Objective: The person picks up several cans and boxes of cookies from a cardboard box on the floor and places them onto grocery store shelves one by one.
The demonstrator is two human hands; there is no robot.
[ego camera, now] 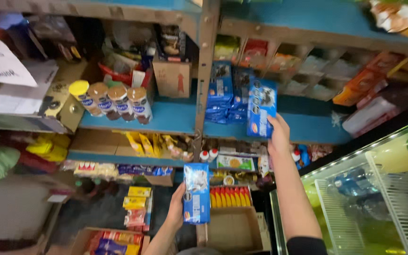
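Observation:
My right hand (278, 136) is raised to the blue shelf (308, 130) and grips a tall blue biscuit packet (261, 106), held upright against a row of similar blue packets (225, 94) standing there. Lower down, my left hand (176, 208) holds a second blue biscuit packet (196, 192) upright in front of the lower shelves. Both arms reach forward from the bottom of the view.
Several brown-capped bottles (119, 101) stand on the left blue shelf. A wooden post (205, 71) divides the shelves. An open cardboard box (234, 229) sits below, with yellow and red packets (230, 196) behind it. A glass-topped cooler (378, 189) stands at right.

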